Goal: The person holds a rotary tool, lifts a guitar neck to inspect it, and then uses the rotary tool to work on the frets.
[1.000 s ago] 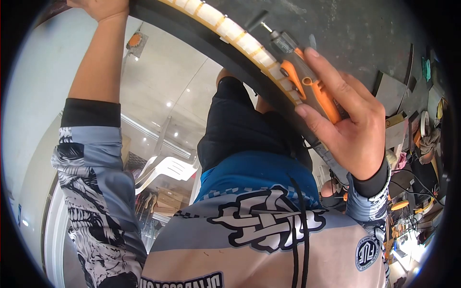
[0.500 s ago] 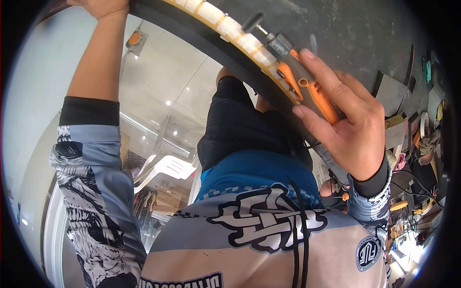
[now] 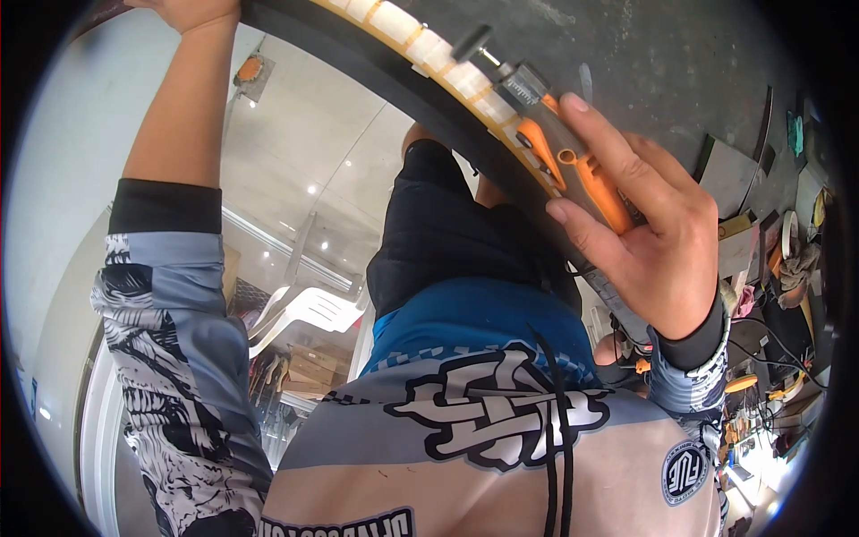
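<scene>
Right hand (image 3: pixel 658 242) clamps the grey-and-orange handled tool (image 3: pixel 559 148) against the black tyre with its tan rim strip (image 3: pixel 429 67) — best kept flat, pressed steadily; left hand (image 3: pixel 192 13) grips the tyre.

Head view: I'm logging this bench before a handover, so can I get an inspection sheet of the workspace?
Surface: grey concrete floor.
Job's things: black tyre with taped rim; grey-and-orange hand tool lies against it.
Clutter: tools and scraps at the right edge.
Grippers: left hand grips the tyre; right hand clasps the tool.
Cables: black cords over the jersey.
Surroundings: white plastic chair, lit ceiling.
</scene>
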Demonstrator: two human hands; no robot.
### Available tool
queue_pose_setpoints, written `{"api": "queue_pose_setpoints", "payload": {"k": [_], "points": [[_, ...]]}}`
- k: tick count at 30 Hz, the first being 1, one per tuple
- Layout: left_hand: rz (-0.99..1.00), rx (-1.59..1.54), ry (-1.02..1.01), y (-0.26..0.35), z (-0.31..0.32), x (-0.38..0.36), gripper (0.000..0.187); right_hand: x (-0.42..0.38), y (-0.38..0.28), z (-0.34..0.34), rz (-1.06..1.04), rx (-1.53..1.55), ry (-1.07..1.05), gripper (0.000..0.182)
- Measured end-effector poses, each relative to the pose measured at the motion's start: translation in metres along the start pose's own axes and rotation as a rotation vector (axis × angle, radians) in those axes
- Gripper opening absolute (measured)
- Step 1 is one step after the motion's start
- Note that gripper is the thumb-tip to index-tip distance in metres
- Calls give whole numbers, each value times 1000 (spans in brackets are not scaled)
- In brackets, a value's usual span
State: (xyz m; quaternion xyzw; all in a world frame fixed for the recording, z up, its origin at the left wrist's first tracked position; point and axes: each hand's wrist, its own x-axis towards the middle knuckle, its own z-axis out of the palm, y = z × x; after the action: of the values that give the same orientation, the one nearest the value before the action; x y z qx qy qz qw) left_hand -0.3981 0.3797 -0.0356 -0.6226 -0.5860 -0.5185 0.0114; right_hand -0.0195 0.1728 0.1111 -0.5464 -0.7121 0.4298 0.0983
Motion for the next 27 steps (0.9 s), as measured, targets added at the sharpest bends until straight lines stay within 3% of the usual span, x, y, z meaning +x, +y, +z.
{"api": "queue_pose_setpoints", "payload": {"k": [12, 22, 27], "points": [[13, 9, -10, 5, 0, 0, 55, -1, 1, -8, -97, 130, -71, 72], [46, -20, 6, -2, 5, 4, 55, -18, 18, -4, 42, 44, 110, 69], [54, 9, -4, -6, 5, 7, 52, -20, 20, -7, 55, 53, 47, 68]]}}
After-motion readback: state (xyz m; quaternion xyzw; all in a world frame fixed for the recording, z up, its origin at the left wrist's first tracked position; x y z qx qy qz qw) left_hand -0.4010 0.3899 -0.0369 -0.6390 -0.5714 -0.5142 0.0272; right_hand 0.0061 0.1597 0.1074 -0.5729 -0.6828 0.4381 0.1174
